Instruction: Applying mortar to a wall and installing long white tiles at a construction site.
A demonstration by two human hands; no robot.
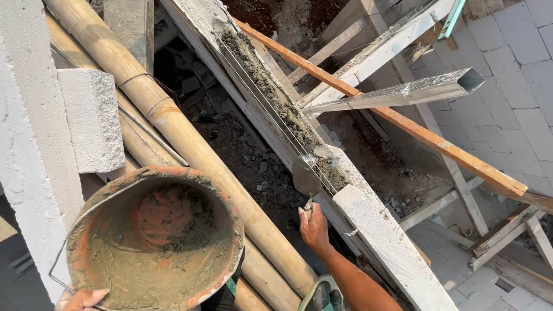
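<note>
Up on the scaffold now, looking straight down. The right hand is curled tight round the handle of a flat grey steel trowel, whose blade sits just ahead of the knuckles, tip against the wet mortar. That band of dark grey mortar lies along the top of the narrow white block wall, and its long axis runs away from the hand, up and to the left across the view. So the wall top and the trowel line up: blade at the near end of the bed, fresh mortar stretching beyond it, bare block nearer the wrist.

Over on the other side, the left hand grips the lower rim of a round orange bucket caked in cement, fingers wrapped under the edge, thumb over it. The bucket tilts its mouth upward, a smear of mortar left inside. It sits well apart from the wall, across thick yellowish bamboo scaffold poles. The right hand is clearly the nearer one to the mortar bed. A slanting orange timber batten crosses behind.
</note>
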